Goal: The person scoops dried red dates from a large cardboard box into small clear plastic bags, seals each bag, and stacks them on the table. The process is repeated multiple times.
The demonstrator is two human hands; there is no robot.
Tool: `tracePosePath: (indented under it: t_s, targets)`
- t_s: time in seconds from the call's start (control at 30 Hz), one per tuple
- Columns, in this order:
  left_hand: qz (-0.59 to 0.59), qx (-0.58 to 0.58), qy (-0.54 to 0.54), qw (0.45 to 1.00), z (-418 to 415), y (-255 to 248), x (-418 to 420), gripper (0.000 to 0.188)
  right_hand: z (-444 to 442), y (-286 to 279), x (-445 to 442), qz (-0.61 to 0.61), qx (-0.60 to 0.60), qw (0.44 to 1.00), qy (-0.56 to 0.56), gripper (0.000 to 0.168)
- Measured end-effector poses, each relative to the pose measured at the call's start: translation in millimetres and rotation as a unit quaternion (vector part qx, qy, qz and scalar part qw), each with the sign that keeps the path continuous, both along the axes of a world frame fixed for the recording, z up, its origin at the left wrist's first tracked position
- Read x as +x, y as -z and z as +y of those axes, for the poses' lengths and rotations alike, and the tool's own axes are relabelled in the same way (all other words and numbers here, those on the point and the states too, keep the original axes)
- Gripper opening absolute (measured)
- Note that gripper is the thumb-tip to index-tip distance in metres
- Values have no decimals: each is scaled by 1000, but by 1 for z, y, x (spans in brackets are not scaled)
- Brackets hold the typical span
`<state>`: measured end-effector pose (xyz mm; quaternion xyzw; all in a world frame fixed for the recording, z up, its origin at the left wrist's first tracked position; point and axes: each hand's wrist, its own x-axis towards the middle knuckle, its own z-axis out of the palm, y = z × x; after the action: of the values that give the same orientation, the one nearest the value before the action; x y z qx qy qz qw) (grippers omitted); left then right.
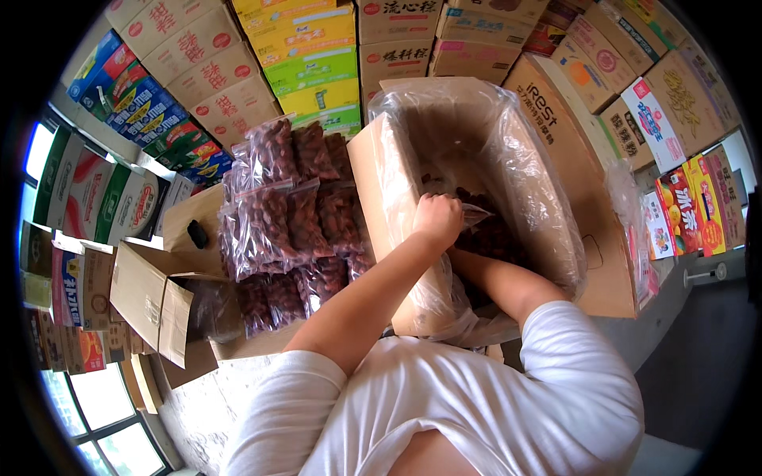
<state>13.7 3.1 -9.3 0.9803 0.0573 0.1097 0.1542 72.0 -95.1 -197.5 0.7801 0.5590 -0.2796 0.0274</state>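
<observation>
My left hand (439, 219) is closed in a fist on a clear plastic bag (476, 213), inside the mouth of a large cardboard box (381, 184). A clear plastic liner (524, 172) drapes over the walls of this box. Loose dark red dried fruit, which looks like jujubes (491, 238), lies deep inside. My right forearm (506, 276) reaches into the same box, but the hand itself is hidden behind my left wrist and the liner. Left of the box, filled zip bags of the same fruit (262, 220) are stacked in layers.
A smaller open carton (149, 291) with plastic inside stands at the left, near a small black object (197, 234). Stacked cartons (309, 53) line the back. A large flat-sided carton (571, 172) stands close on the right, with crumpled clear plastic (628, 202) beside it.
</observation>
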Motion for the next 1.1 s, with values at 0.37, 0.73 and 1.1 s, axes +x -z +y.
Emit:
tracePosePath:
  t_s: [0.37, 0.73, 1.1]
  targets:
    - [42, 13, 5, 999, 2, -11, -3, 20, -9, -9, 0, 24, -27, 999, -10, 48]
    - [22, -8, -1, 1000, 1, -7, -1, 20, -27, -9, 6, 67, -71, 995, -29, 49]
    - [-29, -23, 5, 999, 3, 0, -1, 21, -46, -3, 10, 130, -129, 981, -59, 50]
